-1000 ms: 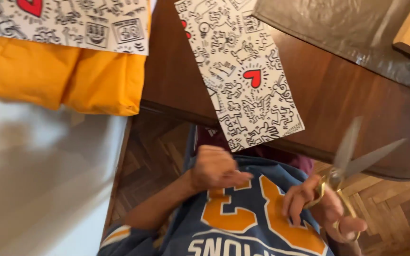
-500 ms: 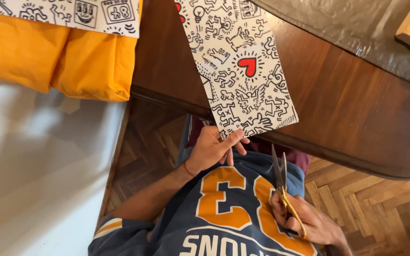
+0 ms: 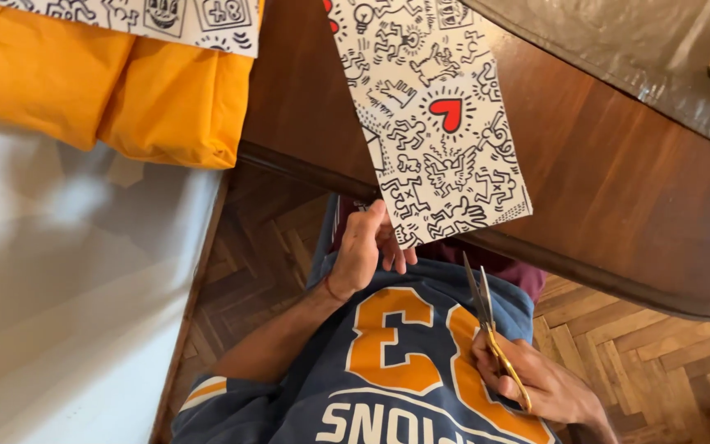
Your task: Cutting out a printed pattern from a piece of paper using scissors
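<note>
Nearest, lower right of frame: right hand (image 3: pixel 540 382) wrapped round the gold handles of a pair of scissors (image 3: pixel 491 325), fingers curled thru the loops. Blades near closed, only a thin gap, tips pointing up-frame toward the paper's lower edge but not touching it; held low over the lap, prob. to line up w/ the overhanging edge.

Lower centre: blue jersey (image 3: pixel 388 370) w/ big orange numerals, person's own torso seen from above. A maroon garment (image 3: pixel 486 256) shows just beyond it, under the table rim.

Mid-frame: left hand (image 3: pixel 367 251) at the bottom left corner of the patterned paper (image 3: pixel 433 123), thumb and fingers pinching that corner. Thin band on the wrist. Grip looks meant to keep the hanging end taut and steady.

The paper itself: long white strip, black doodle figures, red heart near centre. Runs from top centre down, lying on the dark wooden table (image 3: pixel 618 189), lower end sticking out past the rim, so free air on both sides of the sheet there.

Floor under: herringbone parquet (image 3: pixel 659 362), lower right and centre left.

Far, upper left: orange cloth (image 3: pixel 100 90) bunched, w/ a second sheet of same doodle paper (image 3: pixel 166 20) on top. Large pale surface (image 3: pixel 59 312) fills left side; can't tell what it is. Upper right: crinkled clear plastic sheet (image 3: pixel 643 57) over the tabletop.
</note>
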